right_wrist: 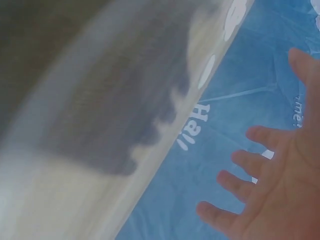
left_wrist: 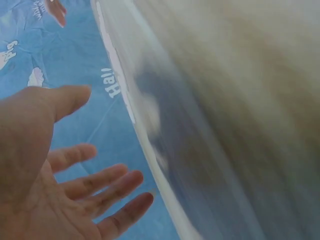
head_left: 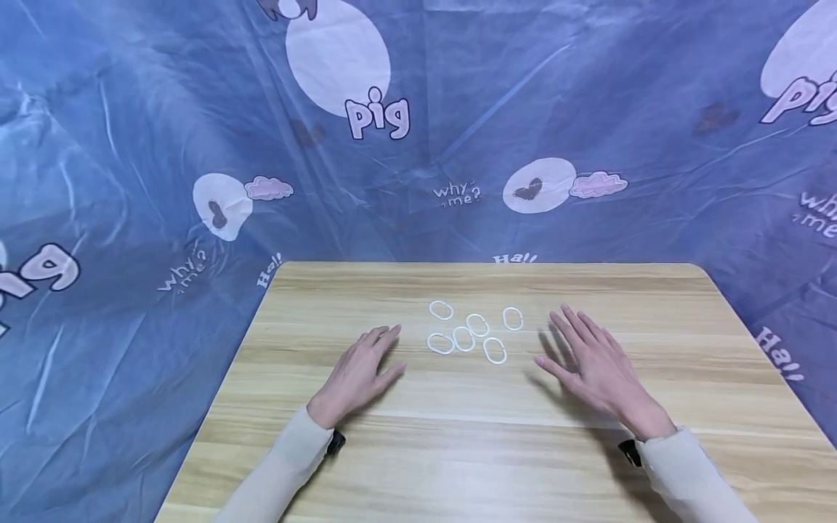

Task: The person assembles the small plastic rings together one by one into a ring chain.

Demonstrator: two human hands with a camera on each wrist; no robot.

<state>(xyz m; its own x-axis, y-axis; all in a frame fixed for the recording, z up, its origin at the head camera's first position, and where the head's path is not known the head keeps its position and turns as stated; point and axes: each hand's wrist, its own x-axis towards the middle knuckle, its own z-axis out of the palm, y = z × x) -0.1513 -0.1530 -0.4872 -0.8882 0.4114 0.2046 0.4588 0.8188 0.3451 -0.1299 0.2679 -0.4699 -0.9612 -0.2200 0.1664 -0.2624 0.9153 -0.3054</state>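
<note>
Several white oval rings, shaped like plastic chain links, lie flat in a loose cluster on the wooden table [head_left: 451,436] between the two hands. One ring [head_left: 504,317] sits at the right of the group, another ring [head_left: 431,306] at the back left. Just left of the cluster is my left hand [head_left: 356,374], its fingers spread and relaxed, holding nothing. On the other side my right hand [head_left: 598,370] is held over the table with straight, spread fingers, also holding nothing. Both wrist views show bare palms, the left palm [left_wrist: 45,205] and the right palm [right_wrist: 280,195].
A blue cloth [head_left: 425,145] printed with words and pale shapes hangs behind the table and down its sides. The table's back edge [head_left: 405,263] runs beyond the rings. Light sleeves and dark wrist straps show on both arms.
</note>
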